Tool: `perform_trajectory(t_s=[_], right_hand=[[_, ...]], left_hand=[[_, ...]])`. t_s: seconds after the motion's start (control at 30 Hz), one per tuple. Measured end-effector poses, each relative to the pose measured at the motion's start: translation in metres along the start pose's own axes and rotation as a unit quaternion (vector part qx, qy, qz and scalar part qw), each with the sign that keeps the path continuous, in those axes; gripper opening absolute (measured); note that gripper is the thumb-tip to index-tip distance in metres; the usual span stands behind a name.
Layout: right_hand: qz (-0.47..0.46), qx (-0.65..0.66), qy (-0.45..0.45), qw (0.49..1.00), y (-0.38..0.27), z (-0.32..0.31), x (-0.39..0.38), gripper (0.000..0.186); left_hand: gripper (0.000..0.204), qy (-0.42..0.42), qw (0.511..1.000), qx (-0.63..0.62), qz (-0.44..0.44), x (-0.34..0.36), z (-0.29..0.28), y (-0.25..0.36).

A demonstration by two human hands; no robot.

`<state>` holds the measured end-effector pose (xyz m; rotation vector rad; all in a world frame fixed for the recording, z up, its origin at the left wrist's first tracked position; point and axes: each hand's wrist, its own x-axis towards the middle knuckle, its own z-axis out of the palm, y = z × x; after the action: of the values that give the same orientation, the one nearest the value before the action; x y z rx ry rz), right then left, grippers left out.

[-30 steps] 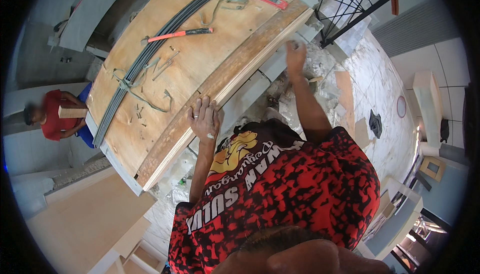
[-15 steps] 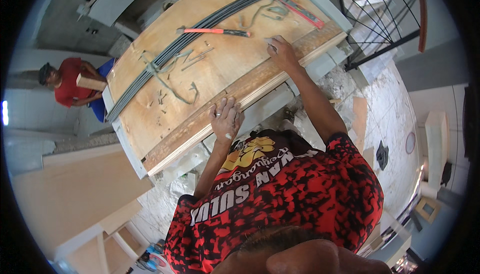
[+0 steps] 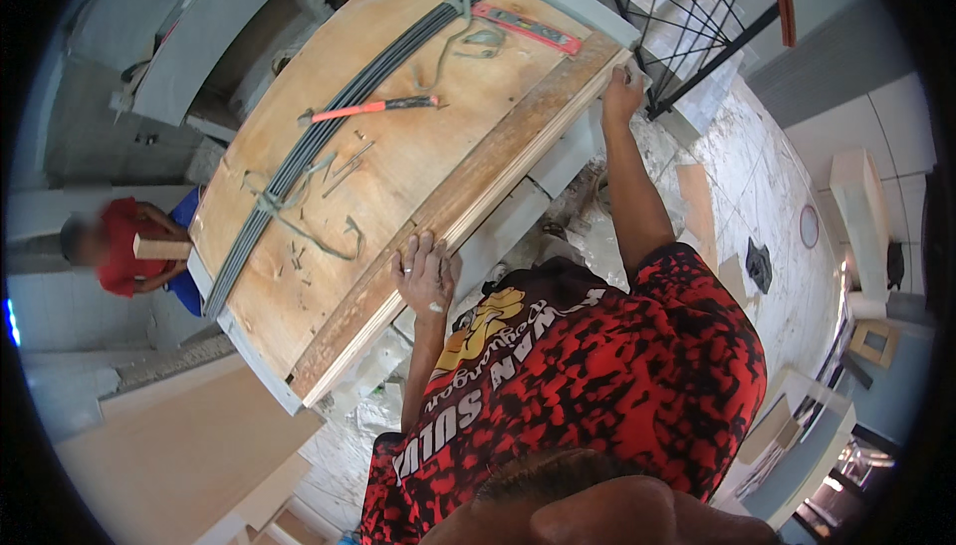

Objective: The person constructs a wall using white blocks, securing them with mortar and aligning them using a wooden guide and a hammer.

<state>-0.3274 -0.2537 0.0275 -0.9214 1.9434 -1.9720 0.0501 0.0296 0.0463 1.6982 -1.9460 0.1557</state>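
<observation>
Our right hand has moved from above the plywood panel to the table's near right corner, while our left hand stays on the near edge; the hammer and the spirit level lie where they did, only our view has turned.

The brown-faced plywood strip runs along the near edge of the table, from the left corner to the right one, its pale layered side facing us. Our left hand rests on it left of the middle, fingers slightly parted and laid flat over the top, pinching nothing that we can see. Our right hand has curled fingers by the strip's right end; we cannot tell whether they pinch it or something small.

We judge the strip stiff along its length, moderately heavy and awkward for being so long. Its worn face looks rough rather than slippery, and the layered edge could splinter under a careless thumb. It hardly seems fragile. We would take hold near both ends, palms against the layered side and fingers over the top, to keep it from twisting. Whether it is fastened down, we cannot tell.
</observation>
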Motion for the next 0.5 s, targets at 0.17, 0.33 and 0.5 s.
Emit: perform_trajectory(t_s=[0.17, 0.33, 0.5], right_hand=[[0.128, 0.102, -0.024, 0.986, 0.044, 0.0, 0.042, 0.037], [0.198, 0.14, -0.126, 0.962, 0.049, -0.009, 0.065, 0.04], [0.214, 0.151, -0.172, 0.95, 0.043, -0.021, 0.074, 0.041]], left_hand=[[0.019, 0.003, 1.0, 0.005, 0.007, 0.0, 0.004, -0.002], [0.019, -0.014, 1.0, 0.013, -0.001, 0.001, -0.003, 0.001], [0.021, -0.021, 0.999, 0.032, 0.017, 0.004, -0.004, 0.003]])
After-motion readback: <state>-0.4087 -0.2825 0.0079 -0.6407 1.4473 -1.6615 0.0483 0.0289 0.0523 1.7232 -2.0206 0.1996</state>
